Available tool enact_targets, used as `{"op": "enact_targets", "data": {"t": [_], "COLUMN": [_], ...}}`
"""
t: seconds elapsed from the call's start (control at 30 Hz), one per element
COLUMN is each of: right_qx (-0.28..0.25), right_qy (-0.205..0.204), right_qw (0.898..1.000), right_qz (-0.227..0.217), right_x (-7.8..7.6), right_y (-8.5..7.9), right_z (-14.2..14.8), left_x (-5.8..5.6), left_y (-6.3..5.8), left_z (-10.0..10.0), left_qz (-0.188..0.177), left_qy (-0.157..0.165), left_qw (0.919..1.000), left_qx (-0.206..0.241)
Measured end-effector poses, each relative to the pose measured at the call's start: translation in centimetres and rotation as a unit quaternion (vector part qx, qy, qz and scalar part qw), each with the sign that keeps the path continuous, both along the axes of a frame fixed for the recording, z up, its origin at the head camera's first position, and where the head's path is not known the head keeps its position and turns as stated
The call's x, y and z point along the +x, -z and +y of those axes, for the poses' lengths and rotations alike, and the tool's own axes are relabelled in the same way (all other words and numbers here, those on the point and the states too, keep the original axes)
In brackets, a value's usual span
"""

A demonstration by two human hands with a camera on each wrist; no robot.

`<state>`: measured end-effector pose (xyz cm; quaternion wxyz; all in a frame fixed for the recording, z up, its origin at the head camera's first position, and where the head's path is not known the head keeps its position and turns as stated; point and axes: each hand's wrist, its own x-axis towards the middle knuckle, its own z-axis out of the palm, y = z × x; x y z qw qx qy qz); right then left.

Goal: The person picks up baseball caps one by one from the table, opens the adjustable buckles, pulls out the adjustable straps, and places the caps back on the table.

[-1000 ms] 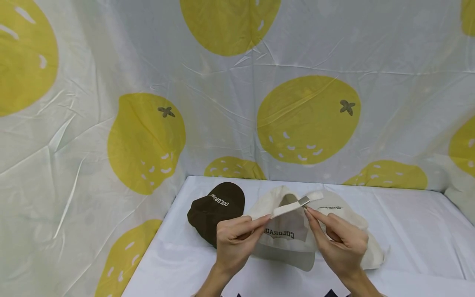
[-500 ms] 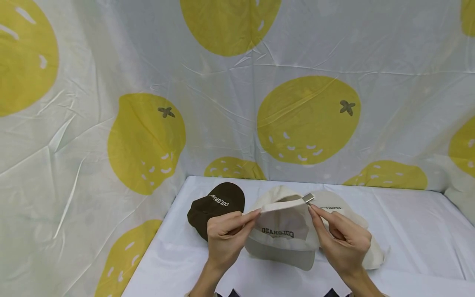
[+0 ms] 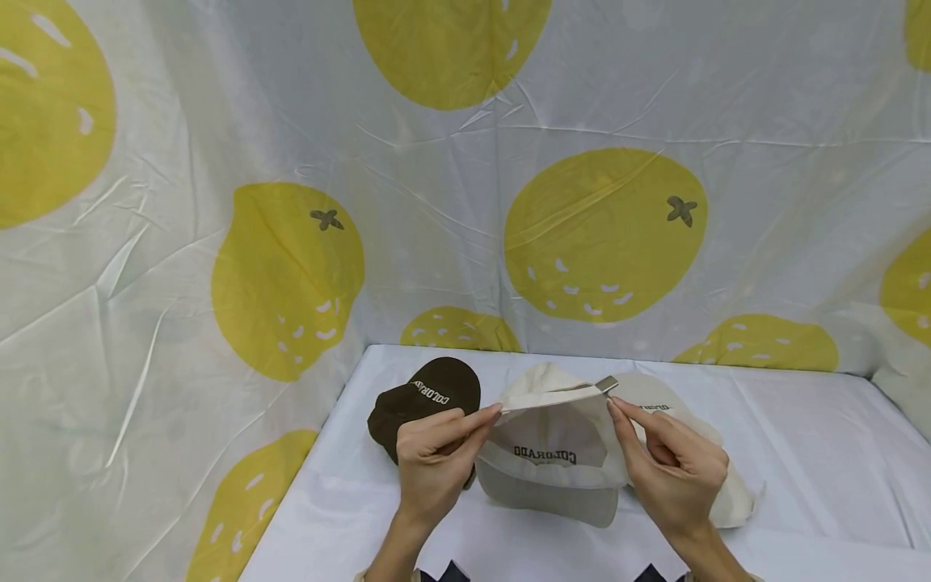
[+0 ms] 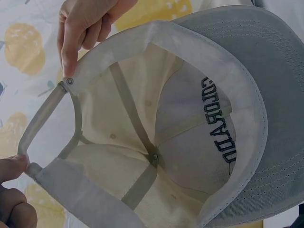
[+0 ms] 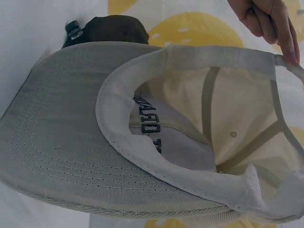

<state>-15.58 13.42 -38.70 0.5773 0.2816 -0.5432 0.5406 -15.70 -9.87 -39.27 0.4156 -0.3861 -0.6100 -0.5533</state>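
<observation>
Both hands hold a cream baseball cap (image 3: 575, 432) upside down, its inside facing the person and its grey brim (image 3: 549, 497) lowest. Reversed "COLORADO" lettering shows inside the crown. My left hand (image 3: 440, 453) pinches the left end of the back strap (image 3: 549, 398) between thumb and forefinger. At the strap's right end, by the metal buckle (image 3: 606, 385), my right hand (image 3: 672, 465) pinches the cap edge. The left wrist view shows the strap (image 4: 42, 114) stretched across the gap between the hands. In the right wrist view the left hand (image 5: 273, 26) appears at the top right.
A dark brown cap (image 3: 422, 396) lies behind and left of the left hand. Another pale cap (image 3: 684, 408) lies at the right, partly hidden by the right hand. A lemon-print cloth (image 3: 436, 250) hangs behind the white-covered table (image 3: 815, 461).
My left hand has moved left, drawing the strap out longer. The strap's loose tail, earlier sticking out past the buckle, no longer shows there. The right hand has barely moved.
</observation>
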Motion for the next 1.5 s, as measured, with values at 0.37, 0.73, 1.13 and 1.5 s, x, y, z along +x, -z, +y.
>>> {"op": "enact_targets", "data": {"t": [0.37, 0.73, 1.13, 1.5], "right_qx": [-0.021, -0.024, -0.004, 0.040], "right_qy": [0.042, 0.010, -0.034, -0.074], "right_qw": [0.998, 0.999, 0.999, 0.996], "right_qz": [-0.047, -0.025, 0.002, 0.022], "right_x": [-0.08, -0.14, -0.41, -0.59], "right_y": [0.13, 0.05, 0.38, 0.67], "right_z": [0.48, 0.30, 0.29, 0.39], "left_x": [-0.14, -0.13, -0.06, -0.18], "left_y": [-0.01, 0.24, 0.20, 0.21], "left_z": [-0.19, -0.02, -0.02, 0.14], "left_qz": [0.003, -0.003, -0.007, -0.012], "left_qy": [0.002, 0.007, 0.004, 0.031], "left_qw": [1.0000, 0.9999, 0.9996, 0.9983], "left_qx": [0.007, -0.009, -0.028, -0.048]}}
